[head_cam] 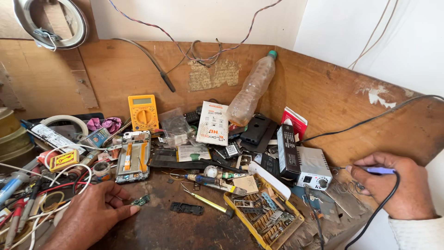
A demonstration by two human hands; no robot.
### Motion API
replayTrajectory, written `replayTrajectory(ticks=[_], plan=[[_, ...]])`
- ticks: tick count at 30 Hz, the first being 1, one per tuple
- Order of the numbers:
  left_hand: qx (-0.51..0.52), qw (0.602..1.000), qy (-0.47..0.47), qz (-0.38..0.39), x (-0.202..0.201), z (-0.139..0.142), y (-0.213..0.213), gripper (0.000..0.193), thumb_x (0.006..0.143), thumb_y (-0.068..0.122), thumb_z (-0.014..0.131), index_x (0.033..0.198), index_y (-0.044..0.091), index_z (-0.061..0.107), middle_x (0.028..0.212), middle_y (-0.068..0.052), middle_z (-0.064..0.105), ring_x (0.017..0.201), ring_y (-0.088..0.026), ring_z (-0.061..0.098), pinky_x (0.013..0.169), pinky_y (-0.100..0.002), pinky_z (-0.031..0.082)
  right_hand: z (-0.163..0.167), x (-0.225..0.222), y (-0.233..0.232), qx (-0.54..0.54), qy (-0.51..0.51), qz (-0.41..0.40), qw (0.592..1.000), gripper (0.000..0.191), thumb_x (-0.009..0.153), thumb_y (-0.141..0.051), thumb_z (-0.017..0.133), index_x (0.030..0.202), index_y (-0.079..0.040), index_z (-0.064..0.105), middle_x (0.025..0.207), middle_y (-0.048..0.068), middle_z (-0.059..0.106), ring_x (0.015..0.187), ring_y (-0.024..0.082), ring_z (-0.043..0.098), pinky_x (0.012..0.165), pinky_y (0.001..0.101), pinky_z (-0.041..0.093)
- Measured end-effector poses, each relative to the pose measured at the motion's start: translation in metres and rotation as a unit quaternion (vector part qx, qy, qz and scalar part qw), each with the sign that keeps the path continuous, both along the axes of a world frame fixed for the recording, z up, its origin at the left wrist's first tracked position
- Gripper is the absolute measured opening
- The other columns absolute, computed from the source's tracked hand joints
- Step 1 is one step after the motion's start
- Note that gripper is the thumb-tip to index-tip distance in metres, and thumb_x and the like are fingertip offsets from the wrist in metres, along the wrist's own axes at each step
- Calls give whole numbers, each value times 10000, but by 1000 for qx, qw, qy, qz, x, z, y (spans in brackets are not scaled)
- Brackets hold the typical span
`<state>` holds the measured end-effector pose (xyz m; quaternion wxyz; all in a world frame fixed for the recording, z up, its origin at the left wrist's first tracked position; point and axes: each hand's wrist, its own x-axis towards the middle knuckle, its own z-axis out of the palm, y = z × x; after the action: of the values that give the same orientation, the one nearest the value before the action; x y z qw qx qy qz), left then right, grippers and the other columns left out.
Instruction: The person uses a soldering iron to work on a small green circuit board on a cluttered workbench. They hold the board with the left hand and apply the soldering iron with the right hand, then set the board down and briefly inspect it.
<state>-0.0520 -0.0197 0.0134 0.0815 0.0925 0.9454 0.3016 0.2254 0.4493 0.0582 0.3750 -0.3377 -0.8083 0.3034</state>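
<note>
The left hand (90,215) lies flat on the workbench (157,229), fingers loosely spread, its fingertips pinning 1 small green circuit board (141,200) just left of the yellow parts tray (263,217). The right hand (393,185), well right of that tray, is curled around a purple-handled soldering iron (377,170) with a black cord. An opened phone frame (133,156) lies up-left of the tray, a white power unit (312,167) just above-right of it.
</note>
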Motion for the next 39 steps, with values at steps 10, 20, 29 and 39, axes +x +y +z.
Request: replayTrajectory(ticks=[10, 20, 29, 39], plan=[[10, 1000, 19, -8, -1, -8, -2, 444, 702, 349, 960, 998, 68, 787, 866, -74, 741, 842, -190, 720, 787, -346, 609, 2, 4, -4, 65, -23, -10, 998, 234, 804, -171, 852, 979, -17, 826, 828, 139, 776, 674, 214, 742, 645, 350, 590], [-11, 999, 32, 9, 2, -8, 1, 462, 726, 435, 927, 1002, 96, 779, 878, -55, 748, 860, -193, 719, 804, -361, 600, -17, -13, -19, 238, -185, -56, 952, 263, 793, -262, 875, 1047, -212, 828, 933, 102, 794, 913, 293, 686, 918, 378, 563], [7, 997, 82, -13, 8, -7, 3, 393, 710, 407, 922, 881, 81, 785, 809, -70, 797, 801, -218, 768, 772, -393, 592, -52, -6, 53, 270, -237, 1, 933, 517, 676, -63, 859, 1155, -251, 816, 1069, 50, 815, 991, 274, 737, 974, 363, 569], [34, 998, 43, -3, 22, 7, 6, 353, 717, 351, 936, 874, 74, 783, 794, -65, 800, 789, -196, 776, 753, -366, 587, -100, -7, 158, 105, -47, 134, 984, 394, 859, 18, 656, 1220, -72, 785, 1155, 149, 797, 981, 275, 793, 914, 431, 600]])
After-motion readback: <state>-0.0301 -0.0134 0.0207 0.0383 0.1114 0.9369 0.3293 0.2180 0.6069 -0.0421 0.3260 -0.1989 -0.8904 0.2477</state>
